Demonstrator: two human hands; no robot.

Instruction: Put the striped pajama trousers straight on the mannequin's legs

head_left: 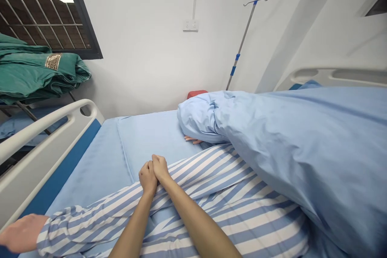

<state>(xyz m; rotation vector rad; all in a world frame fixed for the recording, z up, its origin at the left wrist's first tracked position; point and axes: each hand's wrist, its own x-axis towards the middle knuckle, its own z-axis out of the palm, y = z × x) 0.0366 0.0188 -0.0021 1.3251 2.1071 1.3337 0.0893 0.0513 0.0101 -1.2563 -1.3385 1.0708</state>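
Both of my hands are closed side by side over the far edge of a blue-and-white striped trouser leg. My left hand is curled, knuckles up, and touches my right hand. Whether cloth is pinched inside either hand is hidden. The leg lies stretched across the bed, and a bare foot sticks out of its cuff at the lower left. A light blue quilt covers the rest of the body to the right. From under its edge a few fingers or toes show.
The bed's blue sheet runs to a cream-and-blue end board at left. Green folded cloth sits beyond it, below a barred window. An IV pole and a red object stand by the wall behind the bed.
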